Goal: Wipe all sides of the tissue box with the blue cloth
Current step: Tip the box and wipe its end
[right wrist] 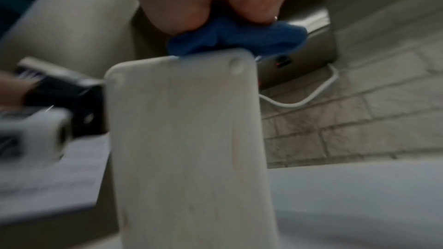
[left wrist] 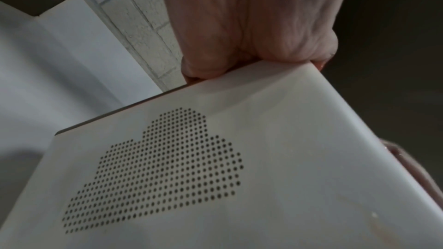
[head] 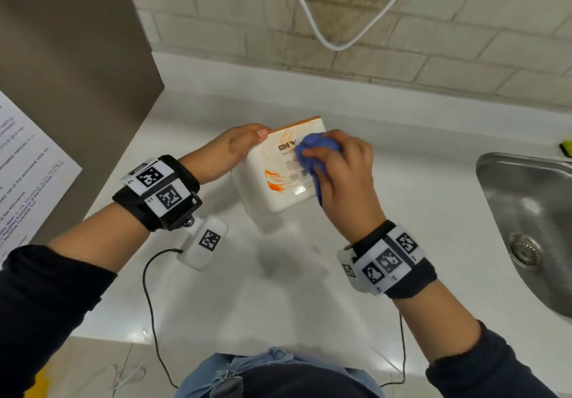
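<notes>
The left hand (head: 238,147) grips the tissue box (head: 278,175) (tilted) by its left edge. The right hand (head: 343,168) clutches the blue cloth (head: 312,147), pressing it on the box's labelled face.

head: looked down from above | wrists: looked along hands, very close | all three shared the box (head: 280,178)

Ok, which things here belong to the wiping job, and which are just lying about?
In the job:
tissue box, held by left hand
blue cloth, bunched in right hand

Lying about:
sink
white cable
printed sheet
yellow-green item
</notes>
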